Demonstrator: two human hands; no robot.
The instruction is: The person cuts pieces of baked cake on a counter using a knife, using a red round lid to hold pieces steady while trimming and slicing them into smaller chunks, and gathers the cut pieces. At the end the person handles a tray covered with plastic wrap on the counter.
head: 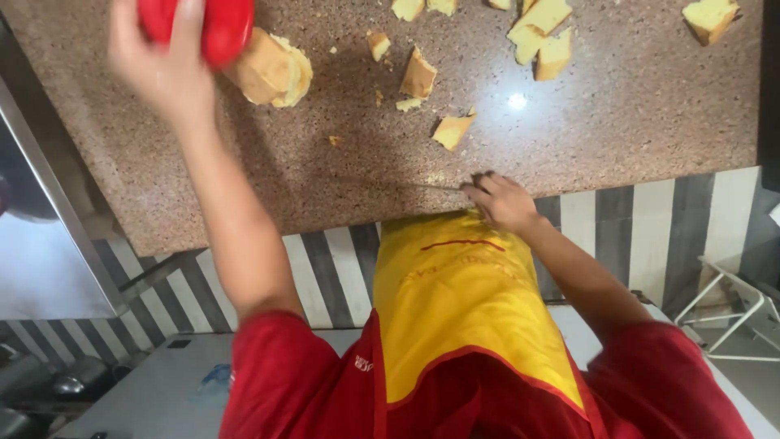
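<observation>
My left hand [162, 65] is raised at the top left over the speckled brown stone counter [325, 179], shut on a round red object [219, 28]. Right beside that object lies a large chunk of yellow sponge cake [272, 69] with a brown crust. My right hand [500, 202] rests at the counter's near edge, closed on a thin knife [439, 187] whose blade lies flat and points left. Several smaller cake pieces are scattered across the counter, among them one [452, 130] just beyond the knife, one [418, 77] farther back and a pile [543, 36] at the top.
A cake piece [711, 16] lies in the far right corner. A steel-edged surface [49, 203] borders the counter on the left. Below the counter runs a grey and white striped panel [650, 236]. A white wire rack [731, 309] stands on the floor at right.
</observation>
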